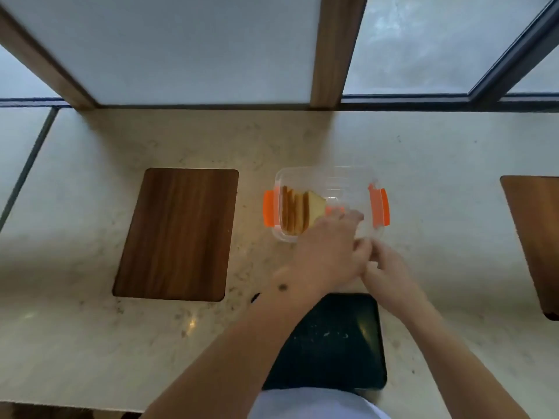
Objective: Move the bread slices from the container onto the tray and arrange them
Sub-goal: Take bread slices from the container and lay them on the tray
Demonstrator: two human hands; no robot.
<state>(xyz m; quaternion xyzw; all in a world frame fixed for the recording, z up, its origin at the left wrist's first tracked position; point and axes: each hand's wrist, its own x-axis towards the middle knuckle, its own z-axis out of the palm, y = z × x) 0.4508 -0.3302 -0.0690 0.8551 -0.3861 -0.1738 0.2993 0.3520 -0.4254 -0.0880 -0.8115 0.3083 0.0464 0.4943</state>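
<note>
A clear plastic container [357, 176] with orange clips stands on the counter in the middle. Several bread slices [295, 208] stand on edge in its left part, and the rightmost one leans to the right. My left hand [328, 249] reaches over the container's near rim, its fingers spread just right of the slices and holding nothing. My right hand [385, 267] is beside it, fingers curled on the container's near right rim. A dark tray [329, 343] with a few crumbs lies near me, partly under my forearms.
A brown wooden board [175, 234] lies left of the container. Another wooden board [535, 237] is cut off at the right edge. Behind the pale stone counter [90, 328] rise frosted window panes in wooden and dark frames.
</note>
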